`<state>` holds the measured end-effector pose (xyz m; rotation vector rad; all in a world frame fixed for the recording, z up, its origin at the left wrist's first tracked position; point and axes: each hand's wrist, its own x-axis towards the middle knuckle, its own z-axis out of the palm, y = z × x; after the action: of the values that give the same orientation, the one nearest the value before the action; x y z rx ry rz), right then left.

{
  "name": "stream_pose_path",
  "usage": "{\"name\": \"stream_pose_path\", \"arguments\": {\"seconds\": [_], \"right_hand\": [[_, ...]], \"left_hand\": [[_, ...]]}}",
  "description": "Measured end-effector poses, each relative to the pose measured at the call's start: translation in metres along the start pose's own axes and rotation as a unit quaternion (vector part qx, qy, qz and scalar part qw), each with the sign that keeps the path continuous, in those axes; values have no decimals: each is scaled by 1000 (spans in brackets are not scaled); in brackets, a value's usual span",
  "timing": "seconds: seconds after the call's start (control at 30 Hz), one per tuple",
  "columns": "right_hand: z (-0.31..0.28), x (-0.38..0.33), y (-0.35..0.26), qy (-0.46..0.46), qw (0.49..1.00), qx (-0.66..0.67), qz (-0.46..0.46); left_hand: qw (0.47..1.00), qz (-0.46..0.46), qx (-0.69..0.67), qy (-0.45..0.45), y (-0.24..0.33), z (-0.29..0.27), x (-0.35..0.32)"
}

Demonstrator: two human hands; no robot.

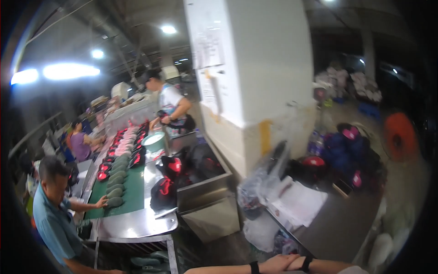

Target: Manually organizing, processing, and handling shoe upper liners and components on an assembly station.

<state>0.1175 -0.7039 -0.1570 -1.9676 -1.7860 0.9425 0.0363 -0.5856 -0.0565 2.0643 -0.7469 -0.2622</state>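
Note:
At the lower edge, my left hand [276, 263] and my right hand [296, 263] meet and overlap, folded together with the fingers closed. No object shows in either one. Each wrist wears a black band. My lower fingers are partly cut off by the picture's edge. Nearest to my hands is a dark tabletop [342, 223] bearing white paper sheets [299, 201] and a phone-like flat object [342, 187]. Clear plastic bags [255, 194] bunch at the table's left corner.
A green conveyor belt [132, 182] at left carries rows of grey-green and red-black shoe-like pieces. A person in blue [59, 214] touches one piece; two others stand or sit farther off. A metal bin [205, 192], a white pillar [273, 68] and an orange round fan [399, 137] stand around.

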Motion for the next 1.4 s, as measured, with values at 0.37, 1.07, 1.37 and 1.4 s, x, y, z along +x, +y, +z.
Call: {"name": "stream_pose_path", "arguments": {"seconds": [0.37,1.07,1.37,1.4], "right_hand": [[77,-183,-45,-9,972,191,134],[411,-405,-187,249,360,396,808],[528,-325,-161,384,321,567,654],[607,-269,-124,593,-63,594,539]], "left_hand": [[952,-29,-225,-205,42,140,80],[838,233,321,-376,-21,260,274],[733,276,102,-613,65,399,321],[690,295,100,-654,96,433,328]]}}
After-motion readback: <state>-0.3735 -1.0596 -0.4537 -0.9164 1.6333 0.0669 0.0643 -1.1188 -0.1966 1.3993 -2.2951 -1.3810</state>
